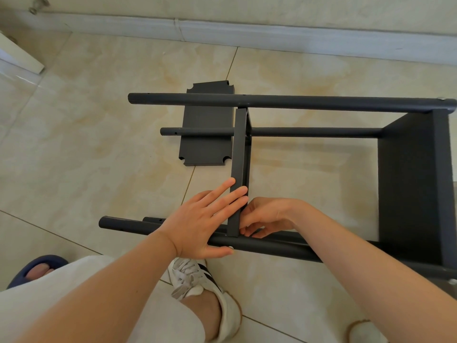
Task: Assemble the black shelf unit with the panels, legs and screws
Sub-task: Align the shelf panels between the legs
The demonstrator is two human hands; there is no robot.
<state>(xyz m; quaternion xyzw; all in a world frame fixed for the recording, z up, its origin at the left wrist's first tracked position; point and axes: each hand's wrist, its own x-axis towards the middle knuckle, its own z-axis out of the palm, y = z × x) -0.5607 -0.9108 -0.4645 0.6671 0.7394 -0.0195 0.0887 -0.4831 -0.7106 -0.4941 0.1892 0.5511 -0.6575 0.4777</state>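
The black shelf unit lies on its side on the tiled floor. Its round legs run left to right, joined at the right by a fitted panel. A middle panel stands on edge between the legs. My left hand lies flat with straight fingers against the left face of that panel, thumb along the near leg beside a small silver screw head. My right hand has its fingers curled at the panel's lower right corner where it meets the near leg; what they pinch is hidden. A loose black panel lies flat behind.
A grey skirting board runs along the wall at the back. A white board edge shows at the far left. My white trainer and a blue slipper are on the floor close to the near leg.
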